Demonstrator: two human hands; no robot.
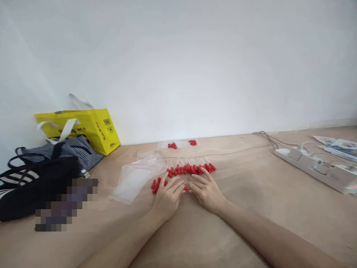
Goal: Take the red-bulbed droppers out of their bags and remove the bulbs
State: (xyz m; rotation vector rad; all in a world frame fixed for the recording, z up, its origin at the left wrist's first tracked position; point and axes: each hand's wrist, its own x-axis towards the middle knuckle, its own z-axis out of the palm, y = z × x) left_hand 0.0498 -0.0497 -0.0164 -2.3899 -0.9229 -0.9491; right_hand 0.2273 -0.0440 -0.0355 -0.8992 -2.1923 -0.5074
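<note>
Head view: left hand (167, 195) and right hand (206, 191) flat, fingers spread, empty, on red-capped sticks (191, 169).

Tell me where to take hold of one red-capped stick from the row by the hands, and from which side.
Pinch its red cap from the near side, likely with the right hand. The red-capped sticks lie flat, caps toward the person, thin clear stems pointing away, so the cap is the thicker, nearer end.
</note>
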